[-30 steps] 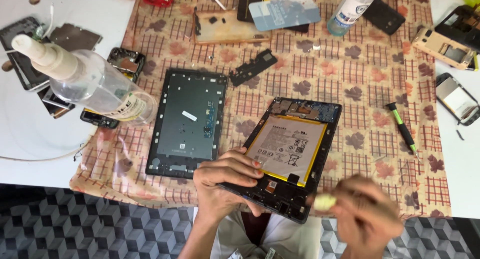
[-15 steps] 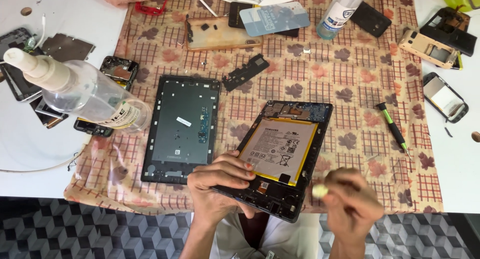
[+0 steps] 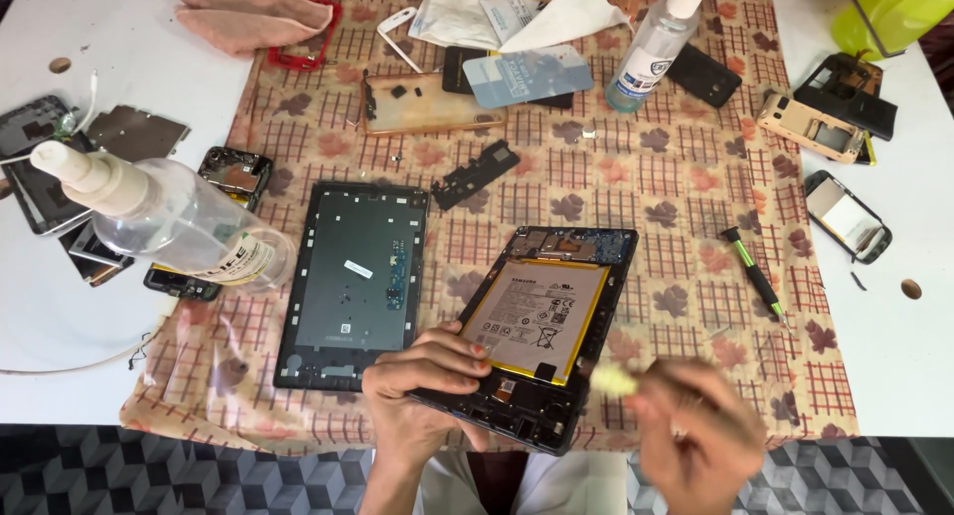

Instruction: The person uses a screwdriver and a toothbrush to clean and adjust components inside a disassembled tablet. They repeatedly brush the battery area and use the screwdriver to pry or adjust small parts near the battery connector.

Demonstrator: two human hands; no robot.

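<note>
Left hand (image 3: 422, 386): fingers curled and clamped over the near left corner of the opened black tablet body (image 3: 542, 326), thumb underneath, tips pressing on the frame beside the pale rectangular battery (image 3: 537, 316). Tablet lies tilted on the brown leaf-patterned checked cloth (image 3: 686, 177), near centre.

Right hand (image 3: 696, 436): motion-blurred, fingers drawn together around a small tool with a pale yellowish tip (image 3: 613, 380), tip just beside the tablet's near right edge. Exact grip not resolvable.

Left of the tablet, flat on the cloth: detached dark grey tablet back cover (image 3: 353, 282). Further left, a clear plastic bottle with white nozzle (image 3: 169, 217), on its side. Right of the tablet, well apart: green-handled screwdriver (image 3: 755, 275).
</note>
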